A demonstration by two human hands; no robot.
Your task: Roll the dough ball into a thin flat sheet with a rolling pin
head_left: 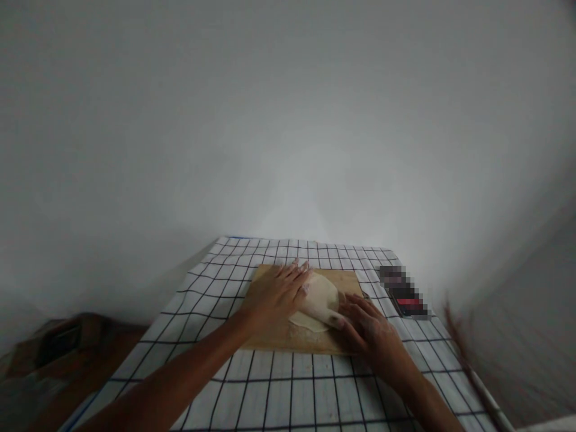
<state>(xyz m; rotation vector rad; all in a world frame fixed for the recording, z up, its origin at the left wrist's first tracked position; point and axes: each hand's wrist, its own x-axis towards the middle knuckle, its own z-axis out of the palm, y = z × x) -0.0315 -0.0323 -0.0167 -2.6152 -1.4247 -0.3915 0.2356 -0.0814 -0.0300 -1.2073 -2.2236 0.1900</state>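
A flat sheet of pale dough lies on a wooden board, with dustings of flour around it. Across the dough, slanting down to the right, is a pale rolling pin. My left hand lies over its left end, fingers stretched out and floury at the tips; the palm hides that end. At the other end, my right hand rests low over the board's right side with fingers extended. Its thumb and forefinger side is against the pin's tip.
A white cloth with dark grid lines covers the table. To the right lies a dark, pixelated flat object. Pale walls stand behind the table. A brown box-like object is down on the left.
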